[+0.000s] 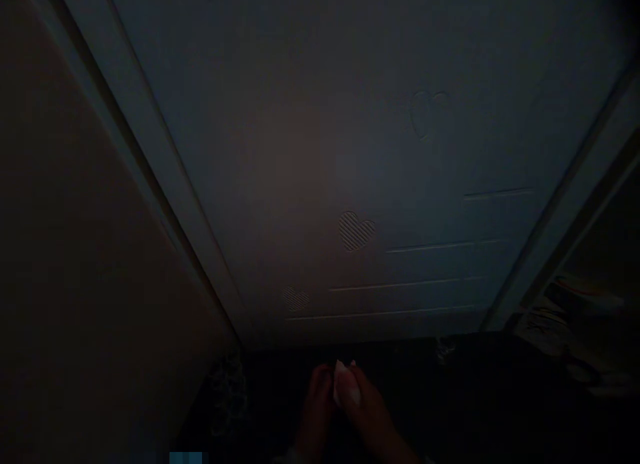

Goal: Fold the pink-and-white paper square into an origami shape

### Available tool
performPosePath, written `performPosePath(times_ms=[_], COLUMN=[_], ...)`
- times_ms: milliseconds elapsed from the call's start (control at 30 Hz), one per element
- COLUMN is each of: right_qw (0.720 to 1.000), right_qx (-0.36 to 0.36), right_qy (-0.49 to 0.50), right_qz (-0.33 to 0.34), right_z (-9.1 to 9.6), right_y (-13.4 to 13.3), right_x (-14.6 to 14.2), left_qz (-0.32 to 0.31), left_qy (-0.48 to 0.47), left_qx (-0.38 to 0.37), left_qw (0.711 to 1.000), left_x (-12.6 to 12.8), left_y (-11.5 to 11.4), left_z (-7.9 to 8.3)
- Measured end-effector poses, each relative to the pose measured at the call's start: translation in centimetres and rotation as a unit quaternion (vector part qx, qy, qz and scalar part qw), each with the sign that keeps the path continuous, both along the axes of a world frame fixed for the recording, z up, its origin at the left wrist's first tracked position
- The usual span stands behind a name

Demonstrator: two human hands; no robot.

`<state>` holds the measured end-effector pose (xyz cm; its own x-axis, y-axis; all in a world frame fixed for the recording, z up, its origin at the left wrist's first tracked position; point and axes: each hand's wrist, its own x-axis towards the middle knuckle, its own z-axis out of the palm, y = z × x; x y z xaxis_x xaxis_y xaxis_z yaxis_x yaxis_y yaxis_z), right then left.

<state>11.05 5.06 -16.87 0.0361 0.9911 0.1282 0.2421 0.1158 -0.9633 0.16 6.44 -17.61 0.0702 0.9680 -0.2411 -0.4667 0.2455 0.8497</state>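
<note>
Two hands meet low at 6 o'clock in a very dark shot. My right hand (373,417) has its fingers pinched on a white scrap (345,386). The left hand (316,401) sits at the scrap's 9 o'clock and I can't tell its grip. A heart-patterned panel (300,151) is at 12.

Your two hands are close together at the bottom middle of the frame. Your left hand (316,401) points up. Your right hand (369,414) leans in from the right, its fingers pinched together beside the left. It is very dark.
</note>
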Motion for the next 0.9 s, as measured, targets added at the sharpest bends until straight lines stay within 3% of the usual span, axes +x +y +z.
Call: performPosePath(times_ms=[167, 500, 667, 900], right_qw=[0.999, 0.995, 0.999, 0.999], right_qx=[-0.024, -0.039, 0.011, -0.014], right_qy=[0.013, 0.091, 0.04, 0.003], right_qz=[-0.038, -0.025, -0.009, -0.035], right_z=[0.0, 0.5, 0.3, 0.5], right_y=[0.2, 0.2, 0.1, -0.2], right_x=[0.0, 0.4, 0.3, 0.3], left_qz=[-0.05, -0.003, 0.038, -0.006], left_qy=[0.005, -0.04, -0.048, -0.023], left_qx=[0.026, -0.01, -0.044, 0.011], left_qw=[0.998, 0.999, 0.997, 1.0], left_x=[-0.1, -0.1, -0.4, -0.1], left_y=[0.0, -0.1, -0.3, -0.9], left_z=[-0.3, 0.4, 0.7, 1.0])
